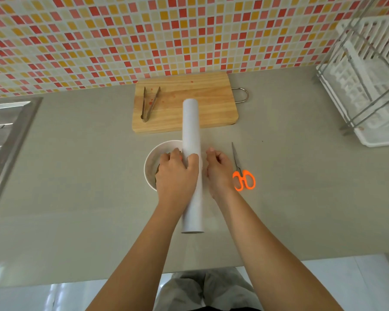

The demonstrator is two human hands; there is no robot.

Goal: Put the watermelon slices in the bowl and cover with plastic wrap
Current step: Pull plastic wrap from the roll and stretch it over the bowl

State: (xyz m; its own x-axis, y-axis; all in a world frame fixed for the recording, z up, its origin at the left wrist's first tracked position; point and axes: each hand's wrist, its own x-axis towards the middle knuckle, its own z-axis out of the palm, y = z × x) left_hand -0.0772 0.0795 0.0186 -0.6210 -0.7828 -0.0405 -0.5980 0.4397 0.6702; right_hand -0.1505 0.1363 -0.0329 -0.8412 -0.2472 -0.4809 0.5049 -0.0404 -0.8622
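Observation:
A long white roll of plastic wrap (191,140) lies pointing away from me, above the white bowl (154,156) on the grey counter. My left hand (176,173) grips the roll from the left, thumb over its top, and covers most of the bowl. The bowl's contents are almost hidden; only a dark sliver shows under the hand. My right hand (219,169) is just right of the roll with fingers curled, seemingly pinching the clear film edge, which is too faint to make out.
Orange-handled scissors (243,173) lie right of my right hand. A wooden cutting board (209,104) with metal tongs (149,104) sits behind the bowl. A white dish rack (368,86) stands at right, a steel sink (2,135) at left.

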